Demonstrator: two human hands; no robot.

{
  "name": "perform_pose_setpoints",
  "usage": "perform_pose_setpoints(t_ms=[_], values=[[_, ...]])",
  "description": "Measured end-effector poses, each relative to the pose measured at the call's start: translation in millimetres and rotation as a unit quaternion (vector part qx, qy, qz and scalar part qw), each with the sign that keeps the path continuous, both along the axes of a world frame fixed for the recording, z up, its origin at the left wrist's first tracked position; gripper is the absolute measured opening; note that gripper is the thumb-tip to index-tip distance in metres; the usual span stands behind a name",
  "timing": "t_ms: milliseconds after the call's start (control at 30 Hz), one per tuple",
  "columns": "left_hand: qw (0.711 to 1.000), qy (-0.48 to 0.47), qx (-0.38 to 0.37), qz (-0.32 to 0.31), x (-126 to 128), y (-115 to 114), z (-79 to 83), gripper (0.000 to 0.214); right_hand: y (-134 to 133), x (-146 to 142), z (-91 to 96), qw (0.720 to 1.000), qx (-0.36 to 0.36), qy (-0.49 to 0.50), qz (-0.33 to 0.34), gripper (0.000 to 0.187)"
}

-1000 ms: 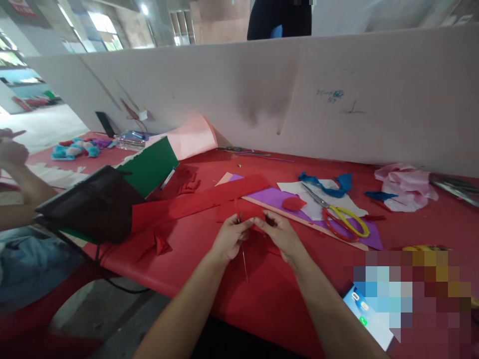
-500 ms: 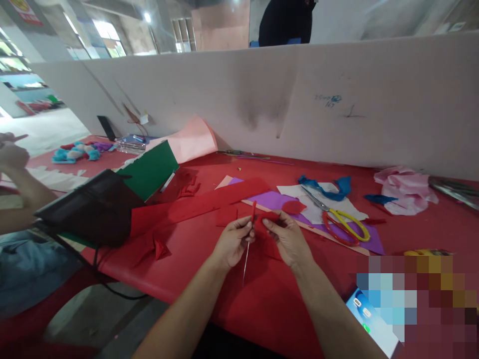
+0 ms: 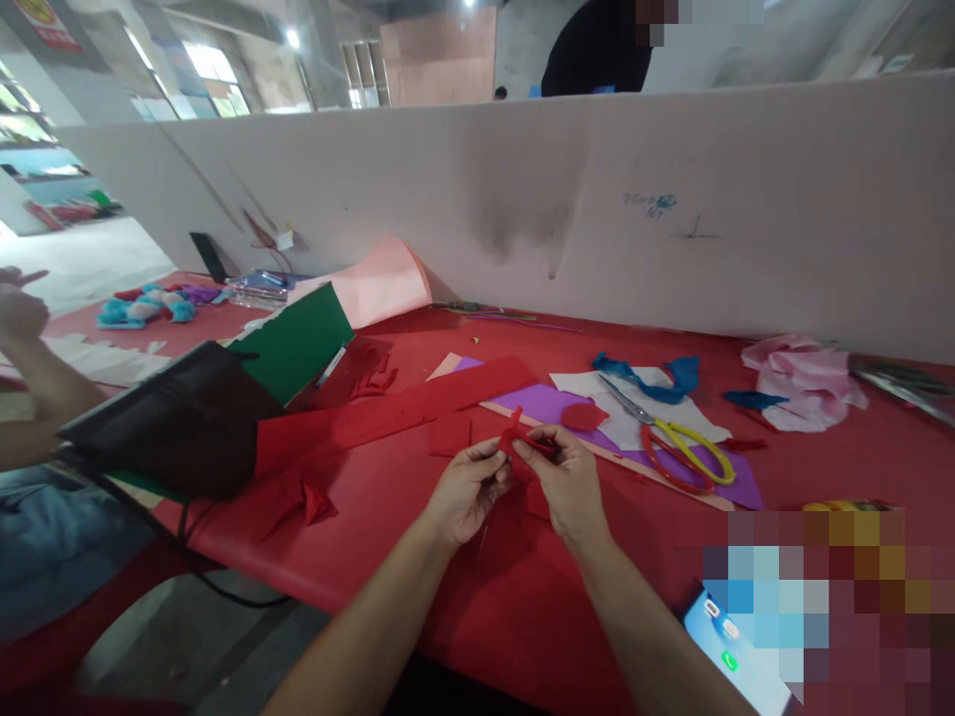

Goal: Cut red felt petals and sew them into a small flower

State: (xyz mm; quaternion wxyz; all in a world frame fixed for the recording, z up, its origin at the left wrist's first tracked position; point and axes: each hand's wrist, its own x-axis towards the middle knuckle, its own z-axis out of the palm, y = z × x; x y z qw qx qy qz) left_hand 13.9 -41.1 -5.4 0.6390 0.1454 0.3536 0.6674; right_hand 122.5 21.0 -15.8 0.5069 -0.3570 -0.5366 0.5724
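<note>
My left hand (image 3: 469, 489) and my right hand (image 3: 565, 479) meet over the red table (image 3: 522, 597), both pinched on a small piece of red paper (image 3: 514, 438) wound round a thin wire stem. The stem runs down from under my left fingers. Yellow-and-red scissors (image 3: 675, 445) lie to the right on white and purple sheets (image 3: 552, 403). A red paper circle (image 3: 583, 416) rests just beyond my right hand.
Red paper strips (image 3: 388, 413), a green sheet (image 3: 298, 338) and a pink roll (image 3: 380, 283) lie to the left. A dark tablet (image 3: 179, 418) sits at the left edge, a phone (image 3: 735, 646) at lower right. Pink tissue (image 3: 806, 378) is far right. Another person's arm (image 3: 30, 348) is at left.
My hands have drawn closer together and the red paper has been wound tighter round the stem. The camera view has tilted up slightly.
</note>
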Motion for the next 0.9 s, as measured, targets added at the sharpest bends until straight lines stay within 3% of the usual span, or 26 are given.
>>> perform_pose_setpoints(t_ms=[233,367,600,900], values=[[1.000,0.007,-0.018,0.009,1.9,-0.9,1.0,0.029,-2.8,0.7,0.6,0.996,0.054,-0.063,-0.026,0.015],[1.000,0.018,0.012,0.006,2.0,-0.1,-3.5,0.018,-7.3,-0.3,3.6,0.996,0.057,-0.067,-0.027,0.014],[0.999,0.028,0.022,0.019,-0.2,1.5,-8.3,0.020,-6.1,-1.7,0.1,0.999,0.015,-0.045,-0.021,0.019],[0.999,0.031,0.013,0.033,-2.2,2.2,-6.7,0.022,-7.7,-1.8,6.2,0.997,-0.049,0.042,0.047,0.018]])
